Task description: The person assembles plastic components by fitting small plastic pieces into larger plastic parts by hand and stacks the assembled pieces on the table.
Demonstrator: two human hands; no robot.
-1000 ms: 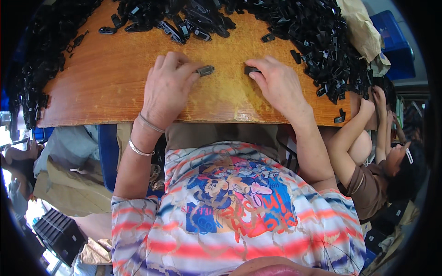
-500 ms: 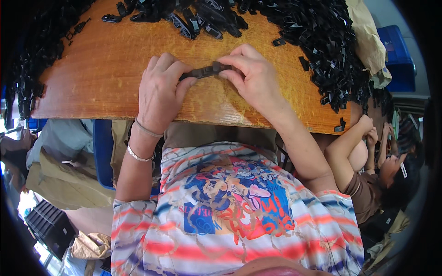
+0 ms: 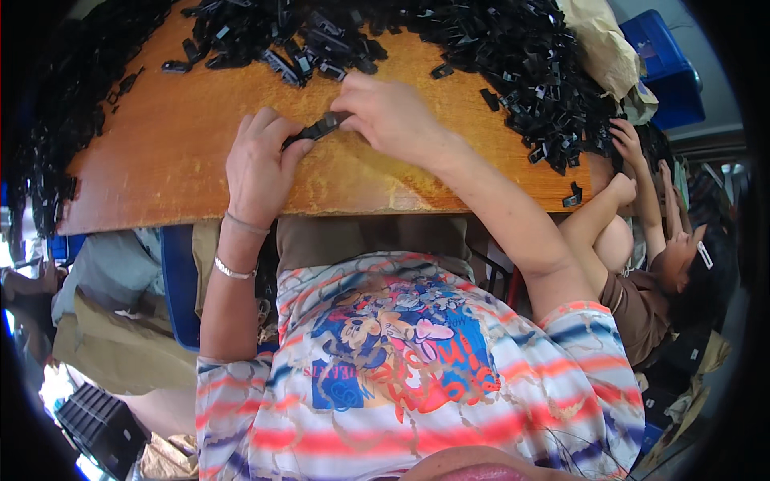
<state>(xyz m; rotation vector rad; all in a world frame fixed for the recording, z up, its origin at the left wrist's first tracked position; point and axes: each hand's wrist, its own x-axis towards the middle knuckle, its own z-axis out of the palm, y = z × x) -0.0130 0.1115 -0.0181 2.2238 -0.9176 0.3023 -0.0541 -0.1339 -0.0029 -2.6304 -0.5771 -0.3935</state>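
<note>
Between my two hands, just above the wooden table [image 3: 192,152], is a slim black plastic part [image 3: 322,127], tilted up toward the right. My left hand [image 3: 263,164] pinches its lower left end between thumb and fingers. The fingers of my right hand [image 3: 385,116] are closed on its upper right end and hide that tip. A heap of similar black plastic parts [image 3: 313,36] lies beyond my hands, its nearest pieces close to my right fingers.
More black parts [image 3: 553,88] are heaped along the right side, and another pile [image 3: 56,120] lines the left. A brown paper bag [image 3: 601,48] and blue bins [image 3: 662,60] stand at the far right. At the right, a co-worker's hand [image 3: 626,143] touches the pile's edge.
Both hands and the black part have shifted left in the picture, and the part tilts more steeply. My right hand has risen relative to the left. The co-worker's arm now reaches the pile.
</note>
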